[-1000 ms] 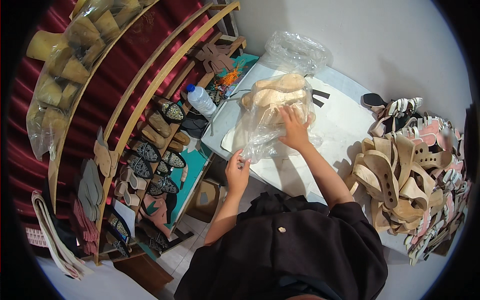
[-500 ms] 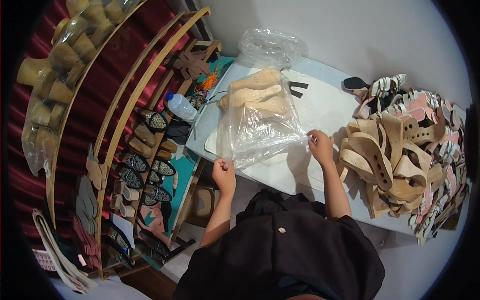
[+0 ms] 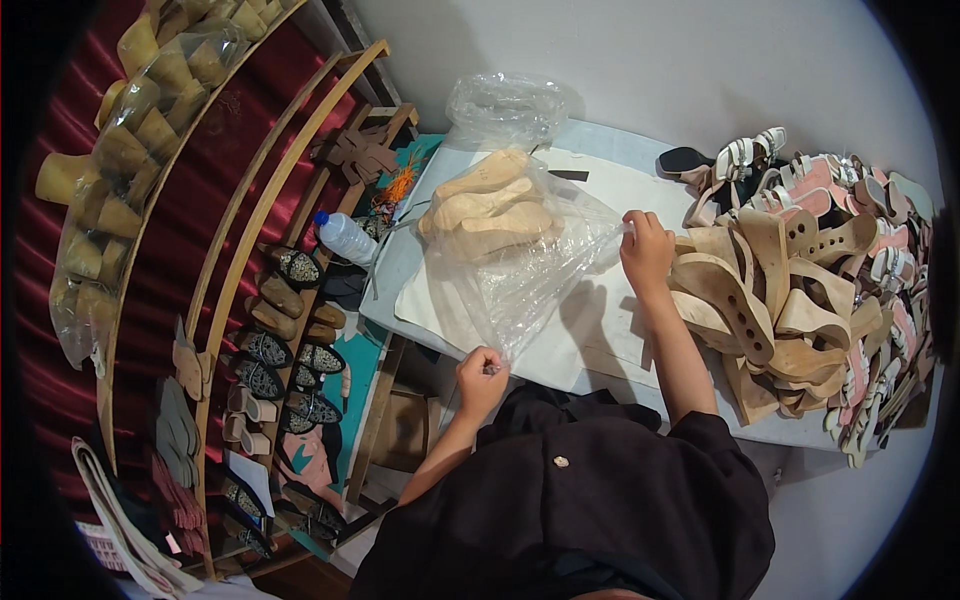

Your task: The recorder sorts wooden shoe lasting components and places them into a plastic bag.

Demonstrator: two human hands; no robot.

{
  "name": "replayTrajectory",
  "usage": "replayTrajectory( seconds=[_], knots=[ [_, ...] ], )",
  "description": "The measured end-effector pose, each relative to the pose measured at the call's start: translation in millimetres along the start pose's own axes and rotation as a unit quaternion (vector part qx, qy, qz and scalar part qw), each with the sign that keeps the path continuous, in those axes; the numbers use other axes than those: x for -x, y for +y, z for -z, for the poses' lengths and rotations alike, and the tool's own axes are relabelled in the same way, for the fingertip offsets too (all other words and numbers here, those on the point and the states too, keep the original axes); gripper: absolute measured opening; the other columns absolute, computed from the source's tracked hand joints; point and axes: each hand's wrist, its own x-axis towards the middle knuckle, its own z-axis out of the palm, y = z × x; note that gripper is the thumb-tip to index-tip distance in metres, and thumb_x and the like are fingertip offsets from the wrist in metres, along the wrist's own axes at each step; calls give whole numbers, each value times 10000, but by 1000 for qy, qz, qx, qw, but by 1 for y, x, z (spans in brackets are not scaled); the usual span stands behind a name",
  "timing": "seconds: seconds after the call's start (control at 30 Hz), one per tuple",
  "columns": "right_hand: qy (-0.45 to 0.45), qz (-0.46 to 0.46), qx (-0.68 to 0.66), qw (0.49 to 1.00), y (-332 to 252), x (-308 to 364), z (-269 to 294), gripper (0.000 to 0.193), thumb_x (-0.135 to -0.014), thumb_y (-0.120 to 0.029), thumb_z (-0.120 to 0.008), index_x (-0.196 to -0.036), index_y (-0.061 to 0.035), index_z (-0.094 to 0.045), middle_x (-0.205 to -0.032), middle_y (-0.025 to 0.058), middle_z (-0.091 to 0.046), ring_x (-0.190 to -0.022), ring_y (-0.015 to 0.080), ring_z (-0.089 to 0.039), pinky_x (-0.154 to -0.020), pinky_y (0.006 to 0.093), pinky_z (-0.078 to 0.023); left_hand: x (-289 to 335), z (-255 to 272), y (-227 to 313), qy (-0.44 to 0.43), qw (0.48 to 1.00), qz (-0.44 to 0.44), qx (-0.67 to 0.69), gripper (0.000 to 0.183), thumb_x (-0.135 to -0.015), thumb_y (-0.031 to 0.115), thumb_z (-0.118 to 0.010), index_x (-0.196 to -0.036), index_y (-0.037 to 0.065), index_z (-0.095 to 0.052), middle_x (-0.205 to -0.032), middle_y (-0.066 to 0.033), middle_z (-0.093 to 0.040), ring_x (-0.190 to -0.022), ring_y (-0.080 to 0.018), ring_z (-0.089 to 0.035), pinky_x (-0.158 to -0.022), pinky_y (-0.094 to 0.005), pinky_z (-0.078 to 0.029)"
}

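A clear plastic bag (image 3: 530, 290) lies on the table with several pale wooden shoe soles (image 3: 490, 205) inside its far end. My left hand (image 3: 481, 382) pinches one corner of the bag's mouth, close to the table's front edge. The opposite corner is gripped by my right hand (image 3: 649, 248), farther out and to the right. Between the two hands the plastic is drawn taut in a slanting line. The soles rest side by side in the bag, seen through the film.
Right of my right hand is a heap of wooden soles (image 3: 735, 300), with strapped sandals (image 3: 885, 265) behind it. Crumpled clear plastic (image 3: 507, 108) sits at the back by the wall. On the left stand a water bottle (image 3: 345, 238) and shelves with embroidered shoes (image 3: 262, 348).
My left hand has moved right and nearer to me, while my right hand has risen a little away from me. The bag's mouth is now stretched on a slant.
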Motion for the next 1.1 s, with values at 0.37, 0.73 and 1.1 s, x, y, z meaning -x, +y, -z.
replayTrajectory(
  seconds=[0.37,0.73,1.1],
  knots=[
    [-184,-1,-37,982,2,42,61,618,-700,-178,-670,-1273,-145,-442,-1243,146,-423,-1149,298,-407,-935,473,-264,-27,41,12,-13,972,-162,-169,285,-574,188,-750,-781,70,-593,-816,-99,-498,-798,-266,-503,-720,-359,-393],
    [-66,-144,26,987,34,108,139,475,-709,-178,-645,-1168,-156,-527,-1205,88,-456,-1195,274,-361,-967,514,-186,-60,-67,81,-25,939,-335,-69,280,-668,123,-705,-911,68,-579,-1049,-131,-467,-995,-303,-458,-882,-393,-360],
    [21,-347,144,927,78,144,188,693,-734,-238,-648,-1349,-154,-340,-1365,138,-339,-1284,309,-277,-988,603,-97,-61,-206,72,-404,904,-129,-60,879,-684,300,-746,-1345,11,-243,-1319,-224,-331,-1199,-363,-386,-1018,-443,-291]
  ],
)
